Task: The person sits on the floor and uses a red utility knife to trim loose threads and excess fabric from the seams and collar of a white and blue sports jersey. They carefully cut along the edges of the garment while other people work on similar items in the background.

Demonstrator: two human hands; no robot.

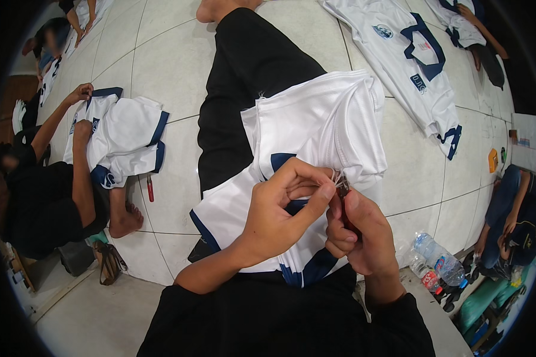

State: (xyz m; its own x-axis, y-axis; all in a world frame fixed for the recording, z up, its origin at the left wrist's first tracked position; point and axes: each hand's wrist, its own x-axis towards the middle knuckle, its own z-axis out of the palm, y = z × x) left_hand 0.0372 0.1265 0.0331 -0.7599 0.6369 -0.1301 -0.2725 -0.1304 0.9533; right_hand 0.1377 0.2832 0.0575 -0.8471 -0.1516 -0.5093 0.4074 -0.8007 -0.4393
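Observation:
A white jersey with navy trim (pixel 321 107) lies bunched over my lap and black-trousered legs. My left hand (pixel 279 205) pinches a tuft of loose white threads (pixel 338 177) at the jersey's seam between thumb and fingertips. Close beside it, my right hand (pixel 364 232) grips a small tool with a dark red handle (pixel 349 221). Its metal tip (pixel 343 182) points up among the threads. Fingers hide much of the tool, so its exact kind is unclear.
Another white and navy shirt (pixel 384 53) is spread on the tiled floor (pixel 411 178). At left, a seated person (pixel 49 192) handles a similar shirt (pixel 125 120) near a red-handled tool (pixel 150 187). Plastic bottles (pixel 442 261) lie at lower right, near another seated person (pixel 513 218).

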